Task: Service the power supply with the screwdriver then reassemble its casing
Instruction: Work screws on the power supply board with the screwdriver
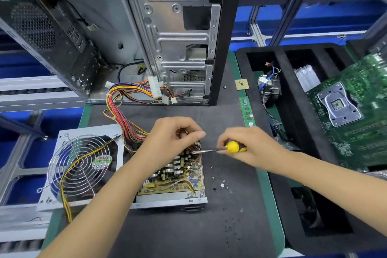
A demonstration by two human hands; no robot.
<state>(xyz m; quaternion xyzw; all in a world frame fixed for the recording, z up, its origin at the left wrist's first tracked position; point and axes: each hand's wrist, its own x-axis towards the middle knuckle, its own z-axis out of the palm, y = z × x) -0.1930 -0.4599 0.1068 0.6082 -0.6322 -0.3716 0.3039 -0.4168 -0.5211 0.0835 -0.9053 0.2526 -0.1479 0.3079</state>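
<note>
Right now the right hand [249,148] grips the screwdriver [222,148], fingers curled round its yellow handle, with the steel shaft pointing left and the tip at the far right corner of the board [178,176]. The left hand [169,142] is over the far end of the same board, fingers bent down among the wires there; whether it pinches a wire or only presses on them I cannot tell.

The board lies bare in the open tray of the power supply [167,202], which sits on the dark mat [209,226] in front of the person. Its cover [117,153] lies flipped open just to the left, touching the tray, with the fan [81,163] and its wire grille facing up. A yellow and black lead runs across the grille and off the near edge. The harness [125,115] of coloured wires climbs from the supply to white plugs beside the case [178,33], which stands open at the back of the mat.

Loose screws [219,182] lie on the mat just right of the tray. Further back, a CPU [241,84] and a RAM stick [247,111] lie near the mat's right edge. Beyond them a black foam tray [293,128] holds a cooler [270,88], and a motherboard [351,111] rests across it.
</note>
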